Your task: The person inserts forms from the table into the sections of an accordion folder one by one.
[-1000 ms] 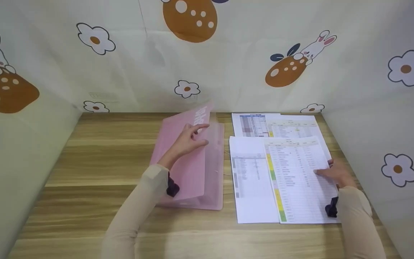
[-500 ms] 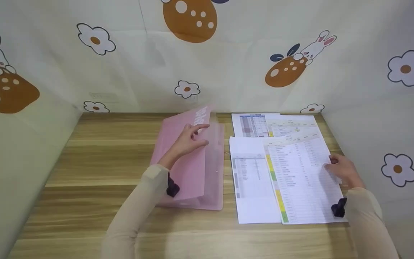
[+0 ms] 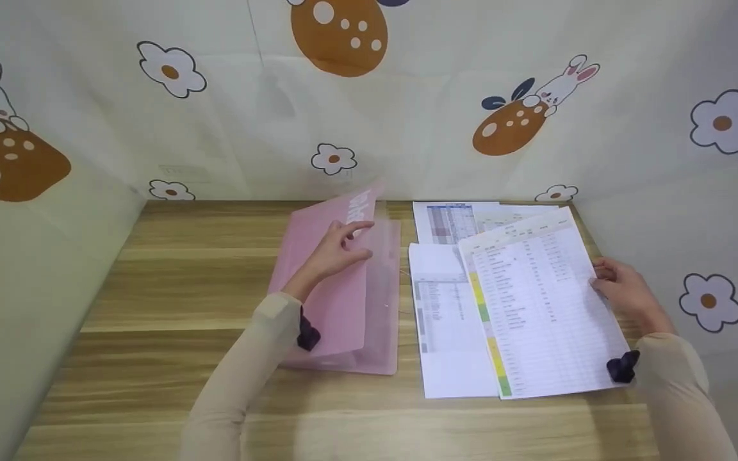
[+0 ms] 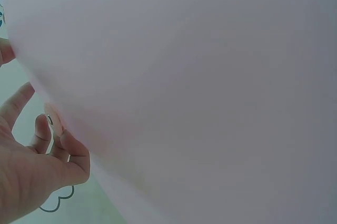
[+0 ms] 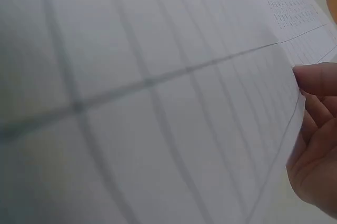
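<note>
A pink plastic folder (image 3: 343, 301) lies on the wooden table (image 3: 170, 288). My left hand (image 3: 337, 250) holds its front cover (image 4: 200, 92) lifted, fingers curled at the cover's edge. My right hand (image 3: 622, 288) pinches the right edge of a printed sheet (image 3: 535, 301) with a coloured left column and lifts that side off the paper stack. In the right wrist view the sheet (image 5: 147, 97) fills the frame, with my thumb and fingers (image 5: 316, 124) on its edge.
More printed sheets (image 3: 446, 320) lie flat under and left of the lifted one, another (image 3: 452, 221) behind them. Patterned cloth walls (image 3: 407, 115) close the table in at the back and both sides. Bare wood (image 3: 170, 256) lies left of the folder.
My right hand has moved from flat on the sheet to its right edge, taken hold and lifted it, swinging the top toward the back. The left hand and folder cover have not moved.
</note>
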The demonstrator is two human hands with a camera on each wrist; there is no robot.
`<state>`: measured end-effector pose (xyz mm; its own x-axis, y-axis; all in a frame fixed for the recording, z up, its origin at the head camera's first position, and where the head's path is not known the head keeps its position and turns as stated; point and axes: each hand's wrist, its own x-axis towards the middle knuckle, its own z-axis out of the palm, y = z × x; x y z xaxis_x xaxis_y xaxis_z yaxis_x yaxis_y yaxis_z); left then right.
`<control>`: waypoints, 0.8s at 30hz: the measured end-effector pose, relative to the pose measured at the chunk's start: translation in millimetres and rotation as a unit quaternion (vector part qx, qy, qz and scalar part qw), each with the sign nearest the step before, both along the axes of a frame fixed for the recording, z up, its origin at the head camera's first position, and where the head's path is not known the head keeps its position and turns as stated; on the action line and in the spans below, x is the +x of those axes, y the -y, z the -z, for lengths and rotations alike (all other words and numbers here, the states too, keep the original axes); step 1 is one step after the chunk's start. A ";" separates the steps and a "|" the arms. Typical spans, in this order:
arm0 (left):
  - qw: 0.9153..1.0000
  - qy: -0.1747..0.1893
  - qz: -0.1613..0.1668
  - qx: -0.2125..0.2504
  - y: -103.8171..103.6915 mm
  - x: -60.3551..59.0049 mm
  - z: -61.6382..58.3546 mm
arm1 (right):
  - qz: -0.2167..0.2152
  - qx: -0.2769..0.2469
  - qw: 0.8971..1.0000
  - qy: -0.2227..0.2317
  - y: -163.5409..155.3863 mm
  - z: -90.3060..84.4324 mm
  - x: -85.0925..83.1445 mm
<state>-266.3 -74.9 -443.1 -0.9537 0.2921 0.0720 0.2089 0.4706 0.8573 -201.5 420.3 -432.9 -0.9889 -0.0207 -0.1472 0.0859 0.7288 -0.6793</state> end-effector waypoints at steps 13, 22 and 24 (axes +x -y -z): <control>1.000 -0.007 0.004 0.009 0.4 -0.7 1.6 | 0.028 -0.057 0.996 -0.067 13.6 -10.8 -3.1; 1.000 0.006 0.001 0.005 0.0 0.1 -0.3 | 0.047 -0.107 0.984 -0.138 27.2 -18.2 -4.0; 1.000 0.007 0.000 0.003 -0.2 0.1 -0.1 | 0.057 -0.126 0.980 -0.146 29.5 -18.7 -5.0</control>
<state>-266.3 -74.7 -442.9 -0.9543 0.2927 0.0600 0.1971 0.4659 0.8626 -206.5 390.8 -414.2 -0.9860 0.0927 0.1384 -0.0686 0.5313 -0.8444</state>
